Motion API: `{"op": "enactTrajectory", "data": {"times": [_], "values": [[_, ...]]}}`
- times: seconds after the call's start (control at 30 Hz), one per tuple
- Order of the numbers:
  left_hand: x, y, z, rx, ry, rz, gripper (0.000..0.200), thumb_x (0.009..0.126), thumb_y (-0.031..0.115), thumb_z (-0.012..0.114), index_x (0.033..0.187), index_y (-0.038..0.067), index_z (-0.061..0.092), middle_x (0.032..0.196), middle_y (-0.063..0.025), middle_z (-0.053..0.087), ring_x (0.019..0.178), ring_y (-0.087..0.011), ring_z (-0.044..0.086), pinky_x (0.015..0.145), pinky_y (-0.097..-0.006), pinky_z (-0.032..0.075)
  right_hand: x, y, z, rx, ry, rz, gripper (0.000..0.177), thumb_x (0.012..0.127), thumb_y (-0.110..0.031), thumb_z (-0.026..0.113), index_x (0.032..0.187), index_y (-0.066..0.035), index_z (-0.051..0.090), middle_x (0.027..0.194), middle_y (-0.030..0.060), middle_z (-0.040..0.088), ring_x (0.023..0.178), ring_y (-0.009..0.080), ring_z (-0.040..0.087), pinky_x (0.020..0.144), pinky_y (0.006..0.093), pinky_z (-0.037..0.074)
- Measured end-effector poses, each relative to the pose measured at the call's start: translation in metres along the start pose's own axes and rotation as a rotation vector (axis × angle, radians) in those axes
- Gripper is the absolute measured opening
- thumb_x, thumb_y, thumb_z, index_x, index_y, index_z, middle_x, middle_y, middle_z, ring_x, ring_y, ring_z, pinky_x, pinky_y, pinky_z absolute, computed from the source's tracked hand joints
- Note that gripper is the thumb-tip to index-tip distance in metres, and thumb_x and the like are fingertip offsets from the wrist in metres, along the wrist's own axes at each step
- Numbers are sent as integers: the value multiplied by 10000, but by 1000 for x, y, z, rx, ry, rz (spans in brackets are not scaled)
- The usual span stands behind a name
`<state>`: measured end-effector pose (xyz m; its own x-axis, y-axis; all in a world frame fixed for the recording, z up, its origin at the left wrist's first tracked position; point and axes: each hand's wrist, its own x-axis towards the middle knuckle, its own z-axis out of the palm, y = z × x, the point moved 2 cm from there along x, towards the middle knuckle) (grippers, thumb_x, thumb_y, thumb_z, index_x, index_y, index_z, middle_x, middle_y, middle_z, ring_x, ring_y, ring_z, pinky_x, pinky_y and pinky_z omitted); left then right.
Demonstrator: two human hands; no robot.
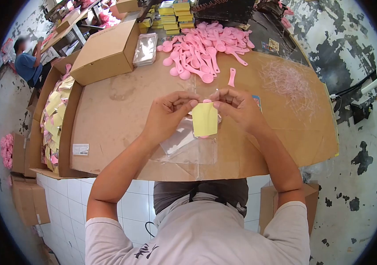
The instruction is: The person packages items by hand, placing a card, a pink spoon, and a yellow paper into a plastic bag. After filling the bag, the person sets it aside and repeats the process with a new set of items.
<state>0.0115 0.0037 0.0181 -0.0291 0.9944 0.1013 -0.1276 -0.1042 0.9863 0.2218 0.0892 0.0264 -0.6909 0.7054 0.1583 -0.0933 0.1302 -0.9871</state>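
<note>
Between my two hands is a yellow card (pixel 205 119), upright, with bits of a pink piece showing above and below it. Clear film glints around it, which looks like a small plastic bag. My left hand (pixel 169 112) pinches the upper left corner with thumb and fingertips. At the upper right corner, my right hand (pixel 240 110) pinches in the same way. Below them, clear plastic bags (pixel 177 140) lie on the cardboard-covered table (pixel 113 132). A blue printed card (pixel 257 102) is partly hidden behind my right hand.
Pink measuring spoons (pixel 201 51) are heaped at the back, a single one (pixel 231 77) apart. Yellow card stacks (pixel 175 15) stand behind. At left are a closed carton (pixel 104 53) and an open box of packed pieces (pixel 55 119). Plastic strips (pixel 288 84) lie right. A person (pixel 28 64) sits far left.
</note>
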Motion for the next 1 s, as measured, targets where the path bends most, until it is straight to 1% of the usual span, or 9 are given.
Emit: {"op": "enactTrajectory", "data": {"times": [0.1, 0.23, 0.33, 0.43, 0.53, 0.63, 0.73, 0.9, 1.0], "values": [[1, -1, 0, 57, 31, 25, 215, 1007, 92, 683, 1188, -19, 715, 1099, -92, 753, 952, -114, 691, 803, -262, 573, 0, 5, -7, -61, 56, 53, 156, 979, -46, 682, 1118, 22, 699, 1025, 38, 726, 949, 91, 672, 852, 263, 546], [2, -12, -6, 147, 21, 82, 184, 999, 34, 667, 1163, -16, 736, 1100, -83, 755, 940, -109, 683, 806, -265, 566, -1, 8, -9, 40, 76, 35, 128, 977, -28, 668, 1087, 17, 716, 985, 28, 730, 896, 86, 670, 818, 267, 547], [1, -6, -7, 238, -31, 201, 221, 984, -49, 623, 1170, -19, 738, 1099, -83, 755, 947, -114, 681, 822, -272, 564, -1, 14, -16, 38, 57, 27, 126, 973, -13, 656, 1076, 17, 722, 982, 29, 732, 874, 88, 668, 806, 270, 546], [2, -7, -9, 264, -66, 222, 294, 932, -95, 598, 1178, -22, 741, 1084, -67, 766, 951, -110, 699, 830, -266, 575, 0, 16, -20, -13, 24, 6, 118, 971, -12, 649, 1054, 20, 727, 983, 35, 732, 873, 92, 668, 811, 274, 545], [1, -2, -8, 271, -64, 157, 276, 940, -93, 593, 1165, -29, 741, 1122, -96, 754, 962, -131, 687, 864, -282, 563, 0, 14, -20, -38, 14, 1, 116, 973, -23, 649, 1042, 24, 728, 986, 43, 731, 871, 95, 669, 814, 280, 547], [2, -1, -8, 140, -45, 119, 254, 944, -58, 625, 1166, -25, 743, 1099, -99, 760, 949, -133, 694, 867, -286, 566, -2, 12, -21, -35, -2, -29, 115, 976, -37, 656, 1043, 27, 725, 981, 46, 731, 872, 101, 673, 811, 287, 551], [3, 0, -7, 76, -42, 61, 212, 959, -8, 662, 1154, -27, 744, 1059, -92, 767, 926, -129, 699, 842, -292, 575, -3, 12, -18, -27, 2, -19, 109, 967, -38, 685, 1054, 22, 709, 987, 51, 729, 889, 107, 681, 805, 281, 555], [6, -8, -7, 123, -18, 0, 198, 971, 61, 709, 1143, -33, 734, 1027, -92, 767, 866, -107, 695, 748, -265, 583, -2, 19, -18, 40, 1, 40, 151, 941, -31, 735, 1074, 4, 672, 993, 54, 720, 901, 107, 684, 793, 262, 553], [7, -7, -7, 75, -24, -22, 214, 973, 68, 713, 1162, -31, 721, 1021, -95, 763, 848, -101, 693, 719, -251, 583, -2, 21, -19, 15, -1, 49, 183, 949, -27, 721, 1114, 3, 649, 1012, 46, 709, 907, 105, 679, 807, 264, 551]]}}
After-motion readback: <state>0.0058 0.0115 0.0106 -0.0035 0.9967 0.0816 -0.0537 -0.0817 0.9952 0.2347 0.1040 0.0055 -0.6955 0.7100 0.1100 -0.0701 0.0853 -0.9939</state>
